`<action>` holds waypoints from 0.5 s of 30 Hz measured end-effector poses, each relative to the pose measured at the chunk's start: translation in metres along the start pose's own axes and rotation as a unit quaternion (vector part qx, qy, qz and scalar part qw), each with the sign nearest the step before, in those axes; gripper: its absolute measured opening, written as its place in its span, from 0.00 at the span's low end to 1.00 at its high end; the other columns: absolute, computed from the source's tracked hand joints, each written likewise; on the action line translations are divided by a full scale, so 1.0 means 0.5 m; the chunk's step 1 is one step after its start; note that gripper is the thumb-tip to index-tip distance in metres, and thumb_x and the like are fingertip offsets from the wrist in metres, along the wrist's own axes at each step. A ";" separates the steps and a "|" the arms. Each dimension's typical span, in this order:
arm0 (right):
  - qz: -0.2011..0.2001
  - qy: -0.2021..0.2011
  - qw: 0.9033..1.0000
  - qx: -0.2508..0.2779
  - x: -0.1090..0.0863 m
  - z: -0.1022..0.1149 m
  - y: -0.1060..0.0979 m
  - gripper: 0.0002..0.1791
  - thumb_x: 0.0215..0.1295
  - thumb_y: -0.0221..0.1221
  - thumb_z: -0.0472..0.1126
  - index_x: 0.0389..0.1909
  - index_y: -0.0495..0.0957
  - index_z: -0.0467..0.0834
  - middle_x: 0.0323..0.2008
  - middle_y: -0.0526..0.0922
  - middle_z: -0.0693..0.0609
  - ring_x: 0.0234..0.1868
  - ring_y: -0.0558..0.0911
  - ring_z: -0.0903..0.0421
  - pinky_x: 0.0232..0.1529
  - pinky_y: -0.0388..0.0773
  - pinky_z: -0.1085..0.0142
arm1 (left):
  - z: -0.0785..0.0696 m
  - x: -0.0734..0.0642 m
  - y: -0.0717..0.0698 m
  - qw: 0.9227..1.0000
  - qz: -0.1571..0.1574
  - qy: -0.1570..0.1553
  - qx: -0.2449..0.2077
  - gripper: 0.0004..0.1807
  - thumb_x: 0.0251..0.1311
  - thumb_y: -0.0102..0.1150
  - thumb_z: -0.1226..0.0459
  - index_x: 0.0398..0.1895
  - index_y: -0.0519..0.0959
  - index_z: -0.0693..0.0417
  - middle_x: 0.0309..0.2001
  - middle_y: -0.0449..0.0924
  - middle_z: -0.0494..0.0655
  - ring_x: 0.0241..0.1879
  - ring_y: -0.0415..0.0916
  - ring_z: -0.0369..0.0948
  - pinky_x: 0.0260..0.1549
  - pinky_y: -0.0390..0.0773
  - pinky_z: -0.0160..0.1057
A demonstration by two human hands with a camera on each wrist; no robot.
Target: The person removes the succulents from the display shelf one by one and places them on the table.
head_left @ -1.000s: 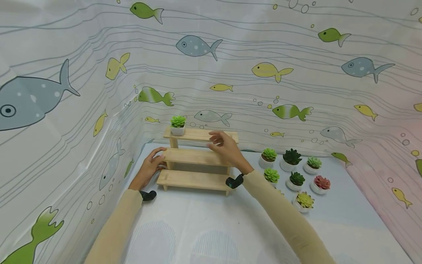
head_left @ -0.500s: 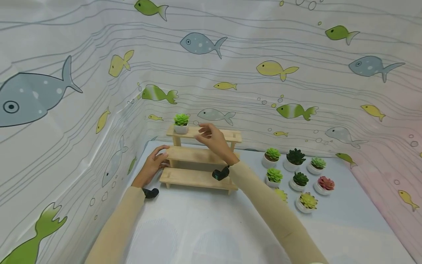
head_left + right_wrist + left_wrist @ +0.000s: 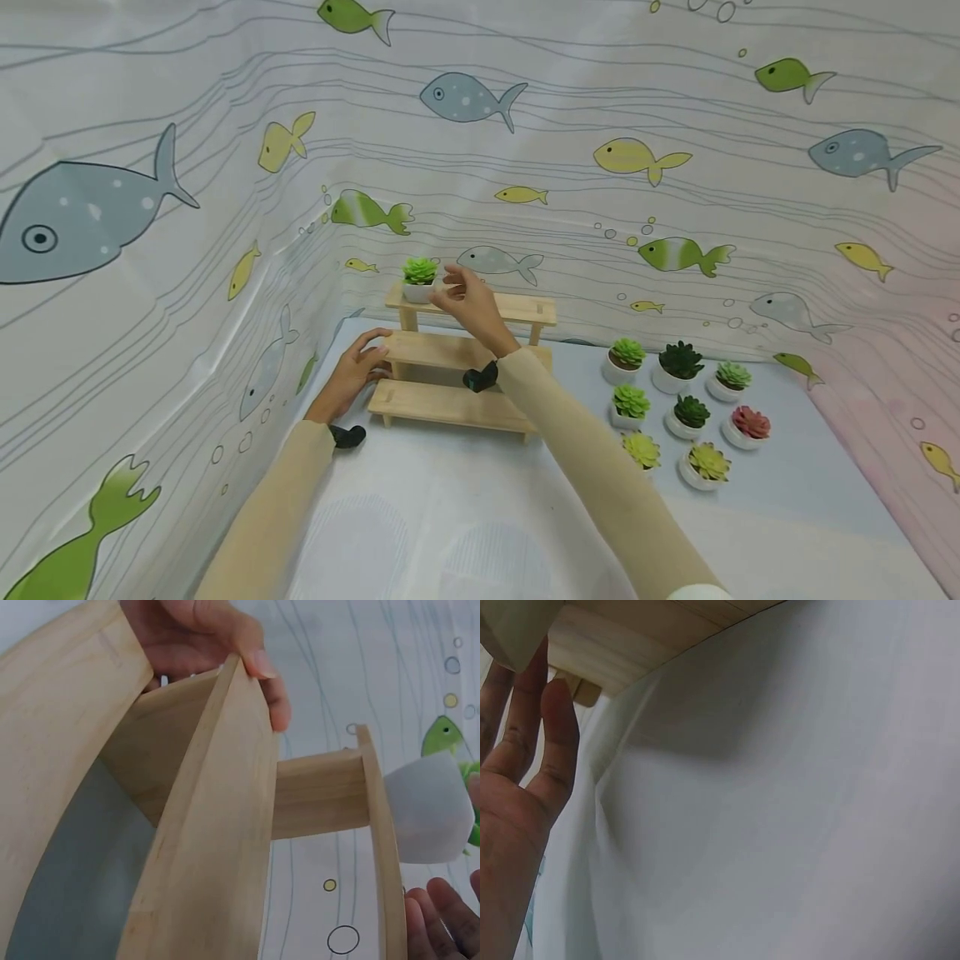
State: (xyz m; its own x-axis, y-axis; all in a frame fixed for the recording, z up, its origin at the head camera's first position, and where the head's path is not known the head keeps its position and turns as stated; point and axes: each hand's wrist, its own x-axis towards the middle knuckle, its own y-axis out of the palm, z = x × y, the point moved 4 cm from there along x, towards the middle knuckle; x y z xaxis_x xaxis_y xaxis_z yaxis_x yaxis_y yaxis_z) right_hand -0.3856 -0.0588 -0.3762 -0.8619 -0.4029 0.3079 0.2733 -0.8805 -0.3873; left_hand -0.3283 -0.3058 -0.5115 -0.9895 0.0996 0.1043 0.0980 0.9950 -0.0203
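Observation:
A three-tier wooden plant stand (image 3: 450, 400) stands at the back left. My left hand (image 3: 351, 379) grips the left end of its middle tier; in the right wrist view the thumb (image 3: 262, 666) lies over the board's edge. On the top tier's left end sits a bright green succulent (image 3: 419, 271) in a white pot (image 3: 431, 814). My right hand (image 3: 471, 304) is right beside that pot, fingers bent loosely, thumb overlapping the pot's right side in the head view. In the right wrist view its lower fingers (image 3: 442, 919) are apart from the pot.
Several potted succulents stand on the table to the right, among them a red one (image 3: 750, 423), a dark green one (image 3: 680, 360) and a yellow-green one (image 3: 707, 462). A fish-printed sheet (image 3: 570, 225) rises behind the stand and along its left.
My right hand has moved left along the top tier to the potted succulent. My left hand keeps its hold on the stand. The head view has shifted slightly.

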 end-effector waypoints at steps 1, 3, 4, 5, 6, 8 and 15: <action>0.003 0.001 1.000 -0.002 0.003 0.002 0.003 0.38 0.70 0.67 0.51 0.76 0.64 0.47 0.66 0.75 0.45 0.61 0.78 0.48 0.57 0.78 0.58 | -0.005 -0.002 0.002 1.000 0.001 -0.002 -0.001 0.24 0.79 0.52 0.56 0.74 0.66 0.45 0.47 0.84 0.44 0.45 0.80 0.50 0.45 0.81 0.45; 0.009 0.004 1.000 -0.007 0.008 0.007 0.007 0.39 0.71 0.66 0.51 0.77 0.63 0.47 0.68 0.74 0.45 0.61 0.77 0.48 0.57 0.78 0.57 | -0.017 -0.006 0.005 1.000 0.002 -0.006 -0.005 0.25 0.79 0.53 0.56 0.75 0.65 0.47 0.47 0.84 0.44 0.45 0.80 0.51 0.46 0.80 0.47; 0.011 0.006 1.000 -0.010 0.011 0.010 0.010 0.39 0.71 0.66 0.51 0.77 0.62 0.48 0.68 0.73 0.45 0.61 0.77 0.48 0.56 0.79 0.57 | -0.023 -0.008 0.007 1.000 0.003 -0.010 -0.007 0.26 0.78 0.54 0.56 0.75 0.65 0.48 0.46 0.85 0.44 0.46 0.80 0.52 0.47 0.80 0.47; 0.012 0.008 1.000 -0.012 0.012 0.012 0.012 0.39 0.71 0.66 0.52 0.77 0.62 0.48 0.68 0.73 0.46 0.61 0.77 0.48 0.56 0.79 0.57 | -0.028 -0.011 0.008 1.000 0.004 -0.013 -0.007 0.26 0.78 0.54 0.56 0.75 0.65 0.48 0.46 0.85 0.44 0.46 0.80 0.52 0.47 0.80 0.48; 0.013 0.011 1.000 -0.015 0.014 0.014 0.015 0.39 0.71 0.66 0.52 0.77 0.62 0.49 0.69 0.72 0.46 0.61 0.77 0.48 0.55 0.79 0.57 | -0.034 -0.013 0.010 1.000 0.005 -0.015 -0.006 0.27 0.78 0.54 0.56 0.75 0.64 0.49 0.45 0.85 0.44 0.46 0.80 0.52 0.47 0.80 0.49; 0.012 0.017 1.000 -0.017 0.018 0.017 0.019 0.39 0.70 0.66 0.53 0.77 0.62 0.49 0.69 0.73 0.47 0.61 0.78 0.49 0.54 0.80 0.57 | -0.041 -0.018 0.012 1.000 0.008 -0.019 -0.005 0.28 0.78 0.54 0.56 0.76 0.63 0.51 0.45 0.85 0.44 0.46 0.80 0.53 0.48 0.79 0.50; -0.001 0.022 0.999 -0.025 0.036 0.015 0.032 0.42 0.69 0.67 0.54 0.79 0.60 0.47 0.70 0.72 0.48 0.57 0.80 0.52 0.50 0.81 0.59 | -0.046 -0.024 0.016 1.000 0.010 -0.013 -0.004 0.28 0.79 0.53 0.57 0.76 0.62 0.54 0.43 0.85 0.46 0.44 0.80 0.53 0.46 0.80 0.48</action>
State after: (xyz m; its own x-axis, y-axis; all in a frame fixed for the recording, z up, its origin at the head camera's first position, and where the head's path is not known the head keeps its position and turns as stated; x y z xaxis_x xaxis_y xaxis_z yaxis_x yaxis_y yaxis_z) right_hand -0.3934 -0.0817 -0.3704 -0.8811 -0.3884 0.2700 0.2510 -0.8677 -0.4291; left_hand -0.3134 -0.2987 -0.4902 -0.9896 0.1200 0.0789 0.1192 0.9928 -0.0147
